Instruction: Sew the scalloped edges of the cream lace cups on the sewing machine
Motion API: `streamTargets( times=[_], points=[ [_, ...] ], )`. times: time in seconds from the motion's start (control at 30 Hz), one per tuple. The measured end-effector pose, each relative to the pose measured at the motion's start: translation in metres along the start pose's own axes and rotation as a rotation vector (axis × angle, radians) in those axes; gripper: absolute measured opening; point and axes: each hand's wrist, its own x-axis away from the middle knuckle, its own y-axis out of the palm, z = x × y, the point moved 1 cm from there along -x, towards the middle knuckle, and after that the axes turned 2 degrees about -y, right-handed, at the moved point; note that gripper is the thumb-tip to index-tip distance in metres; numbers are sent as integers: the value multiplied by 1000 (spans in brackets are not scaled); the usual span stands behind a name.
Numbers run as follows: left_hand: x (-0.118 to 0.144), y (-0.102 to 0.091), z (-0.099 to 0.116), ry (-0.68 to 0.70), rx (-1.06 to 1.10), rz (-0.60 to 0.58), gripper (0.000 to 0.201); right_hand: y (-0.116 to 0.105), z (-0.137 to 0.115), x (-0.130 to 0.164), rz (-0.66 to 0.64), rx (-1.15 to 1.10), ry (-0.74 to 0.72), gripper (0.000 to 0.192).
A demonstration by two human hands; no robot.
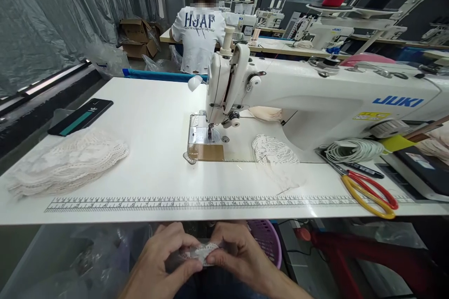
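Note:
Both my hands are below the table's front edge, pinching one small white lace piece (202,253) between them. My left hand (164,257) grips its left side, and my right hand (238,254) grips its right side. On the white table (154,121) a stack of white lace pieces (70,161) lies at the left. Another lace piece (275,152) lies under the arm of the white JUKI sewing machine (315,98). The needle area (209,133) has no fabric under it.
Red and yellow scissors (368,189) and a coil of white cord (354,149) lie at the right. A dark phone (81,116) rests at the left. A printed ruler (210,203) runs along the front edge. A purple basket (266,238) stands below. A person in a white shirt (199,32) sits ahead.

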Motion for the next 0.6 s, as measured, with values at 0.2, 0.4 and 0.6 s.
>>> streamTargets(
  times=[0.2,0.4,0.6],
  points=[
    [-5,-3,-1,-50,66,-113,27,2,5,2,9,-81,78,23],
    [-8,-4,-10,-95,205,-159,36,6,4,-1,-12,-231,132,27],
    [1,-20,10,-132,331,-150,40,4,-20,-3,-41,-198,100,30]
  ],
)
